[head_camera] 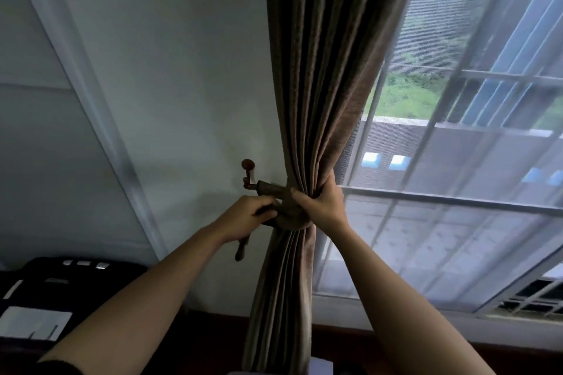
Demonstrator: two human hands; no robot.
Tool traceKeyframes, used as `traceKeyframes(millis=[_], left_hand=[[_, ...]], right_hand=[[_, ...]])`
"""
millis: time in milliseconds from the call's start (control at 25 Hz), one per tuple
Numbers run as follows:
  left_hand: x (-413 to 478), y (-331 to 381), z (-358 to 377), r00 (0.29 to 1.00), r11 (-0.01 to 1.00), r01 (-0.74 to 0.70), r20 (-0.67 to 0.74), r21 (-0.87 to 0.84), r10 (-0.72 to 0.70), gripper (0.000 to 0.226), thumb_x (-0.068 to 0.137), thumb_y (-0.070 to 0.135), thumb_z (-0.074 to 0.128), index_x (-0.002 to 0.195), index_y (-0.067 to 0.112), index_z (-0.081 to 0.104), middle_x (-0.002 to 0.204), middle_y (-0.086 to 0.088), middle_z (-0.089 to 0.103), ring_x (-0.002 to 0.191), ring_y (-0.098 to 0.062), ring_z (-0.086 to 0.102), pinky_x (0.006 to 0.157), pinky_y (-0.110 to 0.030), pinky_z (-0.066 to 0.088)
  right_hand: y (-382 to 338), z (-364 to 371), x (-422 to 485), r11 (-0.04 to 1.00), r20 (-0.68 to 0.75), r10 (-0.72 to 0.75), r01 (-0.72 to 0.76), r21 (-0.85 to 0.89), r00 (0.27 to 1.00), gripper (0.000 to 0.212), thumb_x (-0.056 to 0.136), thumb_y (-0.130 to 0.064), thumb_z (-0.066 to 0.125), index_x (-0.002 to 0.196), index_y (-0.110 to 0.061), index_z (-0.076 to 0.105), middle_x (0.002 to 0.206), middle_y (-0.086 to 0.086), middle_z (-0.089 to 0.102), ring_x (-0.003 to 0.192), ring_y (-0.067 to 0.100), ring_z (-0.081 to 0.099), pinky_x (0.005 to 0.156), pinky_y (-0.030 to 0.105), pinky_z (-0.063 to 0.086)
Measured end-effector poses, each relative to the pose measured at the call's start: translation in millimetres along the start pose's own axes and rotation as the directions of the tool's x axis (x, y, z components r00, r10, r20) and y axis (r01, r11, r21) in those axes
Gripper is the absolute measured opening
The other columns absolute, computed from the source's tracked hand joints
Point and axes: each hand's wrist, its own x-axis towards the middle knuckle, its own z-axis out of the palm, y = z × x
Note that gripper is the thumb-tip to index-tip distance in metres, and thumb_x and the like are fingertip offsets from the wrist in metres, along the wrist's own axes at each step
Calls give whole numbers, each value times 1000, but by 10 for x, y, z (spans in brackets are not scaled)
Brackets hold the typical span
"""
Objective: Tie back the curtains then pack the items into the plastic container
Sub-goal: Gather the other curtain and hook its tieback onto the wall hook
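My right hand (320, 201) squeezes the curtain (316, 85) into a bunch just right of the wall hook (248, 175). My left hand (249, 216) grips the tieback (274, 192). Soft, bulky fabric, so grab it at the waist.

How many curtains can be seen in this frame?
1. A single brown curtain hangs between the wall and the window, gathered at its middle by the right hand while the left hand works the tie-back. Others may hang outside the view.

**A room in a home**

A brown pleated curtain (307, 85) hangs beside a barred window (457, 143) with a sheer net. A pale painted wall (182, 70) carries a wooden tieback hook (248, 173). Greenery shows outside.
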Motion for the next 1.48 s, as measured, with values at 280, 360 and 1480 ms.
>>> traceKeyframes(millis=[280,360,1480], left_hand=[[-133,-357,-464,939,835,164,-177,-526,-296,19,83,3,66,91,20,72,87,6,72,85,-11,66,73,-17,54],[-66,-310,-351,854,570,122,-207,-813,-478,20,84,-1,63,97,13,66,91,-4,67,86,-18,63,71,-25,53],[529,-559,-98,679,511,387,-138,-768,-721,24,78,-3,67,102,-7,66,99,-19,68,83,-25,67,84,-34,55]], right_hand=[[-1,39,-12,1000,-25,-6,7,16,1000,48,75,-20,74,115,-18,47,92,-16,57,92,12,59,81,29,51],[14,67,-18,999,-41,1,1,42,999,49,75,-20,75,116,-19,48,92,-17,58,92,11,59,82,30,51],[273,96,-231,995,119,89,-93,33,989,71,68,-28,82,128,-21,45,120,-8,61,113,5,57,97,35,48]])
